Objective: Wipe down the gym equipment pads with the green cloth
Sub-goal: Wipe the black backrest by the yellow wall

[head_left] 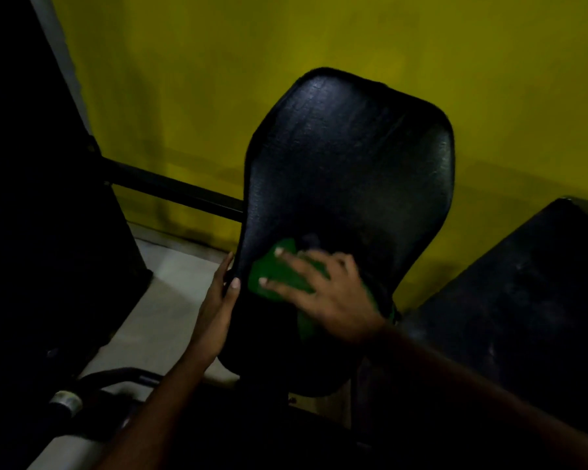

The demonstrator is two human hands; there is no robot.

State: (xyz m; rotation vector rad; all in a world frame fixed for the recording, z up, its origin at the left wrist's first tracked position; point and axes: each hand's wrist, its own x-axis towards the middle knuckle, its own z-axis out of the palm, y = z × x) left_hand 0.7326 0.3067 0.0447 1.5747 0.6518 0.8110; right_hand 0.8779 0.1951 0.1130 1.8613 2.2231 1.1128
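Right hand: your right hand (326, 293) lies flat with its fingers spread, palm down, pressing the green cloth (279, 276).
Green cloth: it is pinned under your fingers against the lower left part of the black pad (350, 164); a fold of it hangs below your palm (the rest is hidden by your hand).
Left hand: your left hand (218, 310) grips the pad's left edge just beside the cloth, thumb tip on the front face and fingers going round behind the edge.
Black pad: textured, rounded at the top and narrowing downward, it stands tilted back toward the yellow wall (218, 79).
Frame bar: a black bar (170, 191) runs from the left and passes behind the pad's left edge.
Second pad: another black pad (510, 293) sits to the right, near the first but apart from it.
Floor: pale floor (163, 300) shows under your left forearm.
Lower left: a dark curved handle with a silver collar (65, 401) (too dim to tell more).
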